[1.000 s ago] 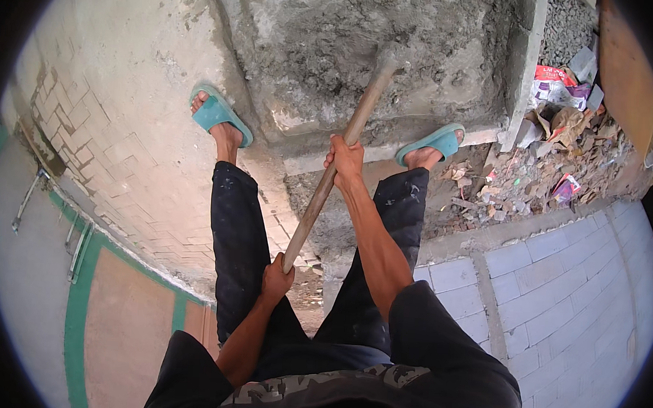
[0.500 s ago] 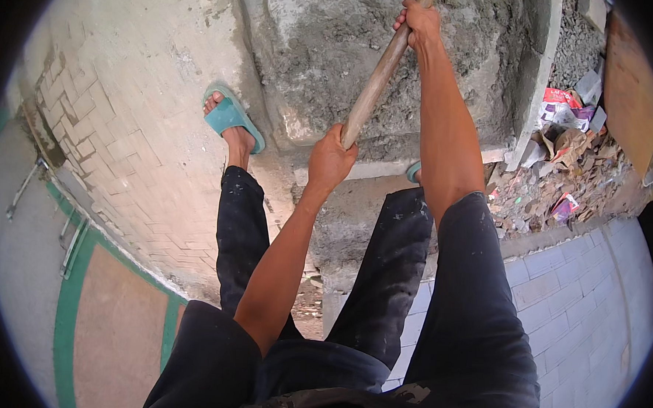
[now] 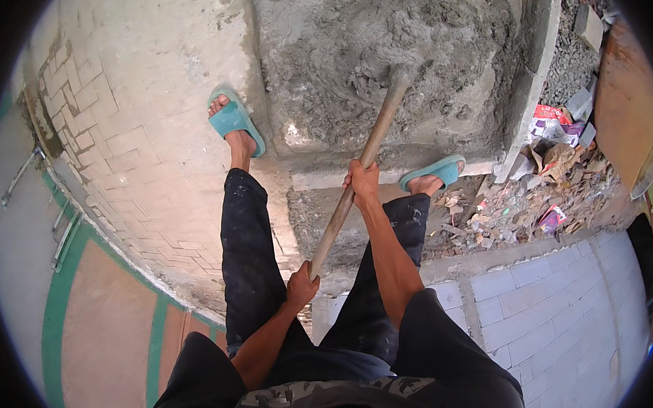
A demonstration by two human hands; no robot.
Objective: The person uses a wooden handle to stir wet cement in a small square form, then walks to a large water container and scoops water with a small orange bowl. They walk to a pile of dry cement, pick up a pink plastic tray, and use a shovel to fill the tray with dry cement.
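Between the left sandal [image 3: 236,122] and the right sandal [image 3: 433,171], as I follow it from afar, a long wooden handle [image 3: 384,118] slants away from the body, its far end down in a bed of wet grey mortar [image 3: 319,63]. Both hands have it: the left hand [image 3: 302,286] is wrapped around the near end, close to the butt, and the right hand [image 3: 363,180] is curled around the shaft farther up.

The relation I would steer by is the handle's long axis. It runs from the left grip, through the right grip, and on toward the upper right, so the buried end lies ahead of both hands and slightly to the right. The right hand is nearer that end, with a bare stretch of wood between; I judge it the guiding one, with the left setting the angle from the tail. What sits on the far end I can't make out, since the mortar seems to cover it.

Off to the right, a concrete slab [image 3: 537,93] edges the mortar, with rubble [image 3: 518,207] and torn packaging [image 3: 556,127] outside it.
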